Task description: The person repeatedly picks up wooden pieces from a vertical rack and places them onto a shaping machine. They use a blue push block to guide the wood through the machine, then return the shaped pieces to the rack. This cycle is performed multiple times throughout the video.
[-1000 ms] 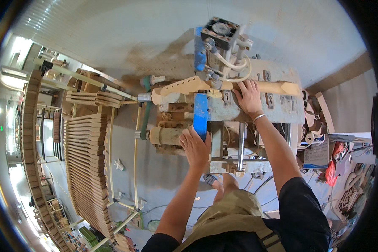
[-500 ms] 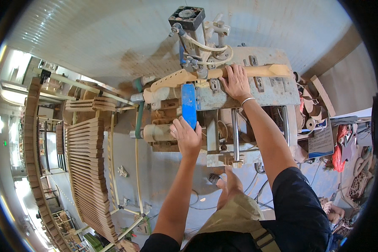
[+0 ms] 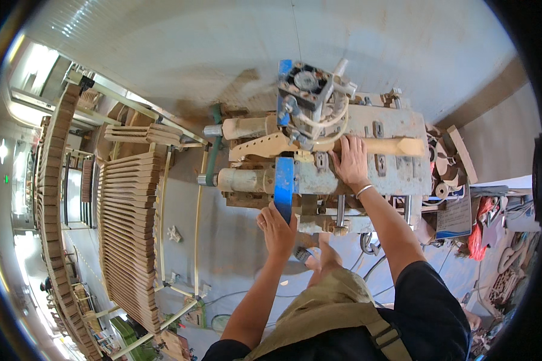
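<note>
A light wooden guitar neck point(image 3: 259, 146) lies crosswise on the grey metal carriage point(image 3: 319, 177) of a machine, its headstock with a row of holes pointing left. My right hand point(image 3: 351, 159) is closed over the neck right of its middle, pressing it to the carriage. My left hand point(image 3: 277, 230) grips the near end of a blue bar handle point(image 3: 283, 180). Above the neck, a pneumatic clamp point(image 3: 310, 90) with pale hoses comes down beside the headstock end. The headstock sits between two horizontal rollers point(image 3: 247, 180) at the left.
On the left, a rack point(image 3: 196, 240) of pale tubes carries a long row of wooden neck blanks point(image 3: 126, 234). Wood offcuts point(image 3: 442, 159) and a red bag point(image 3: 477, 228) lie at the right. Dark cables point(image 3: 235, 295) run over the floor, and a pale wall stands behind the machine.
The carriage has slid toward me with the guitar neck and both hands, covering most of the metal guide rods. The headstock has come from beyond the far roller to between the rollers.
</note>
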`<state>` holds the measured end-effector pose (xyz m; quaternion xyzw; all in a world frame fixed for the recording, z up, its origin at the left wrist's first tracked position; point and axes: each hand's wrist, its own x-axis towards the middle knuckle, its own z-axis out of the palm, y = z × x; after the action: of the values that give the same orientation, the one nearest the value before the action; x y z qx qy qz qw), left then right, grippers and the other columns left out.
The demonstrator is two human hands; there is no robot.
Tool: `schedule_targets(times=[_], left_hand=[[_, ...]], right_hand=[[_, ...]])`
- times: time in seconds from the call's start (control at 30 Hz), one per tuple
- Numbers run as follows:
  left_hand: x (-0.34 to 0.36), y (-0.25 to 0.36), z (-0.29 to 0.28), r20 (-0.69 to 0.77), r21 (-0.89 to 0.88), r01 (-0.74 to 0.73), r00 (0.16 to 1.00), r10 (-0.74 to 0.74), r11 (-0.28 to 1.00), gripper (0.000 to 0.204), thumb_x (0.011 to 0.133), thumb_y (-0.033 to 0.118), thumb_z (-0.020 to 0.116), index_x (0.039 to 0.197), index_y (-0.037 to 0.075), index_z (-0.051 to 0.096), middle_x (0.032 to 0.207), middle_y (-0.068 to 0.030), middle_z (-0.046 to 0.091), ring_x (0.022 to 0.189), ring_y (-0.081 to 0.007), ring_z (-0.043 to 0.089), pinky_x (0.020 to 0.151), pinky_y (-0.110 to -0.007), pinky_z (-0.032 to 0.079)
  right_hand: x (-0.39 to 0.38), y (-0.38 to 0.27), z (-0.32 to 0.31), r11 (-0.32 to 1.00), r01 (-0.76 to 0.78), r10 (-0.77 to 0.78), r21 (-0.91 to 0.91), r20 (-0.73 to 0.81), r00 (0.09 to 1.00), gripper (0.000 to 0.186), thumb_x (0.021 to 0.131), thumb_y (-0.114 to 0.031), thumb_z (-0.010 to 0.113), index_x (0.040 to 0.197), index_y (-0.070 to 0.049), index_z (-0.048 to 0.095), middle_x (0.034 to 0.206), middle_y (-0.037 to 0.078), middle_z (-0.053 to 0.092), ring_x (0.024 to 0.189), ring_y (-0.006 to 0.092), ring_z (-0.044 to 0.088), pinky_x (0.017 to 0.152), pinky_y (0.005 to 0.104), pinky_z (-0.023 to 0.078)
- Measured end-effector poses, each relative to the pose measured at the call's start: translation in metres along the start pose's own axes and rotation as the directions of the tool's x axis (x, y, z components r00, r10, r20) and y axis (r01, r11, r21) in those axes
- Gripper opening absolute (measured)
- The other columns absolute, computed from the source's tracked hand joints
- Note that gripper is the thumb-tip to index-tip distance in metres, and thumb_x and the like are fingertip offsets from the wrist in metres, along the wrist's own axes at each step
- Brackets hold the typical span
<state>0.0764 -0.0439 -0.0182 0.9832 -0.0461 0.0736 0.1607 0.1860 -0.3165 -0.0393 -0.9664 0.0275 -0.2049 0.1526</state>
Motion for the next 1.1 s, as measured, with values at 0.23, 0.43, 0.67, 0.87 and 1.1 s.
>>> schedule_targets(times=[0.23,0.43,0.67,0.87,1.1], left_hand=[[-0.009,0.002,-0.019,0.097,-0.041,0.063,0.994,-0.059,0.997,0.065,0.095,0.035,0.071,0.141,-0.004,0.047,0.119,-0.0207,0.049,0.113,-0.0424,0.048,0.102,-0.055,0.039],[-0.012,0.005,-0.009,0.102,-0.017,0.077,0.992,-0.075,0.997,0.068,0.094,0.035,0.072,0.143,-0.003,0.046,0.120,-0.0214,0.050,0.113,-0.0430,0.049,0.102,-0.056,0.039],[-0.017,-0.008,-0.009,0.193,-0.099,0.104,0.978,-0.083,0.990,0.076,0.093,0.033,0.074,0.148,-0.007,0.041,0.122,-0.0226,0.050,0.116,-0.0419,0.049,0.103,-0.055,0.039],[-0.008,-0.003,-0.016,0.085,-0.249,0.057,0.996,-0.037,0.967,0.077,0.096,0.036,0.073,0.155,0.000,0.039,0.132,-0.0222,0.049,0.117,-0.0415,0.050,0.103,-0.052,0.039],[0.033,-0.063,-0.061,0.442,-0.888,0.451,0.891,0.100,-0.092,0.066,0.100,0.037,0.074,0.153,0.005,0.050,0.147,-0.0145,0.056,0.145,-0.0299,0.048,0.120,-0.049,0.038]], right_hand=[[-0.005,0.019,-0.036,0.998,0.028,-0.033,0.063,0.095,0.995,0.067,0.086,-0.017,0.080,0.144,-0.002,0.050,0.135,0.020,0.057,0.131,0.0413,0.050,0.118,0.0537,0.035],[0.015,0.066,-0.049,0.984,0.153,-0.174,0.088,0.342,0.924,0.057,0.079,-0.012,0.083,0.128,-0.003,0.056,0.121,0.017,0.056,0.120,0.0412,0.051,0.105,0.0534,0.042],[0.048,0.063,-0.042,0.934,0.095,-0.293,0.343,0.589,0.753,0.040,0.081,-0.010,0.072,0.117,0.002,0.060,0.110,0.030,0.067,0.101,0.0496,0.065,0.086,0.0555,0.053],[0.044,0.032,-0.053,0.977,-0.046,-0.136,0.210,0.770,0.623,0.054,0.079,-0.030,0.079,0.121,0.001,0.064,0.103,0.026,0.068,0.096,0.0459,0.065,0.084,0.0506,0.052],[0.031,-0.146,-0.138,0.563,-0.758,-0.295,0.330,0.937,0.188,0.049,0.088,-0.026,0.073,0.128,-0.001,0.062,0.088,0.004,0.065,0.074,0.0125,0.059,0.067,0.0290,0.049]])
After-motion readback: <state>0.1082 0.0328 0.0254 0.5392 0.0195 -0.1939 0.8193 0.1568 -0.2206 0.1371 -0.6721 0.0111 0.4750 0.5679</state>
